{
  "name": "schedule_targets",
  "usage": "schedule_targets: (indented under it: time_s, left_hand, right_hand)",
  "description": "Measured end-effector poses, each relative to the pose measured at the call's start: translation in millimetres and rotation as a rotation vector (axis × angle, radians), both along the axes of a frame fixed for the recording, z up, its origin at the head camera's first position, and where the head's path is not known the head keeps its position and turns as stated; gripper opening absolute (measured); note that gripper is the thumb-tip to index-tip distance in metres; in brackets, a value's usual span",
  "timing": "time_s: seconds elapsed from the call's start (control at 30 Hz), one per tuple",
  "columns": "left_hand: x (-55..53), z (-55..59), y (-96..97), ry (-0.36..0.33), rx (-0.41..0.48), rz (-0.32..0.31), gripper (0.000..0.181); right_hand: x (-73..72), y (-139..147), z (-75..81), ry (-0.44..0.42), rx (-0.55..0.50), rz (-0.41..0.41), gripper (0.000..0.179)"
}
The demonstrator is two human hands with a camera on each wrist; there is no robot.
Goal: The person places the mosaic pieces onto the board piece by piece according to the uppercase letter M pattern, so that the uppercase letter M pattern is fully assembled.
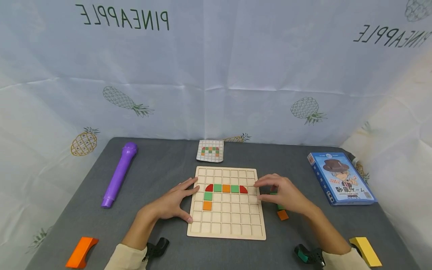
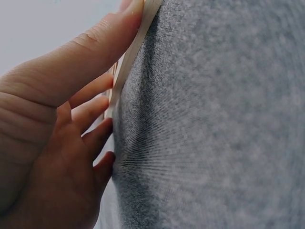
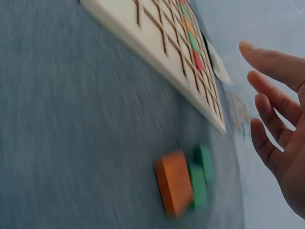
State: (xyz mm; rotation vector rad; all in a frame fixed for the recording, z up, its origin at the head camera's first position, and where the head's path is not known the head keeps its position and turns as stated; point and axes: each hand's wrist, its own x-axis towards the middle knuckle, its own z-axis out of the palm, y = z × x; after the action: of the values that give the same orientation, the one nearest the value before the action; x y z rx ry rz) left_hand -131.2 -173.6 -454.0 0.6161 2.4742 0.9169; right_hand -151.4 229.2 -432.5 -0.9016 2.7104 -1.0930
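Note:
A wooden grid board lies mid-table, bearing a row of red, green and orange tiles, with a green tile and an orange tile below the row's left end. My left hand rests at the board's left edge, thumb and fingertips against the rim; the left wrist view shows its fingers spread along it. At the board's right edge, my right hand hovers with nothing in its fingers. Beneath it, partly hidden, lie loose pieces: an orange block and green blocks, with some red showing behind the fingers.
Behind the board is a small pattern card with a coloured grid. A purple microphone-shaped stick lies at left and a blue game box at right. Near the front corners are an orange block and a yellow block.

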Motion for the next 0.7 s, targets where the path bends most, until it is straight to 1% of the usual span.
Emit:
schedule_targets:
  time_s: [0.1, 0.17, 0.33, 0.4, 0.5, 0.7]
  left_hand:
    - [-0.1, 0.7, 0.2, 0.002, -0.001, 0.002, 0.11]
    - [0.0, 1.1, 0.2, 0.002, -0.003, 0.002, 0.11]
    - [1.1, 1.4, 0.1, 0.0, -0.001, -0.002, 0.11]
    - [1.4, 1.3, 0.1, 0.003, 0.003, -0.002, 0.11]
    - [1.6, 1.1, 0.2, 0.008, 0.006, -0.003, 0.11]
    - [1.5, 1.3, 0.9, 0.01, 0.0, -0.008, 0.11]
  right_hand:
    - [0.6, 20.5, 2.0, 0.058, 0.008, -0.052, 0.034]
    - [1.3, 31.7, 3.6, 0.078, 0.009, -0.085, 0.033]
    - [5.1, 50.7, 5.8, 0.084, 0.029, -0.147, 0.036]
    - [6.8, 55.8, 5.2, 0.082, 0.04, -0.16, 0.039]
    - [9.3, 61.7, 1.6, 0.067, 0.038, -0.16, 0.043]
    - [12.4, 68.1, -13.9, 0.018, -0.009, -0.092, 0.045]
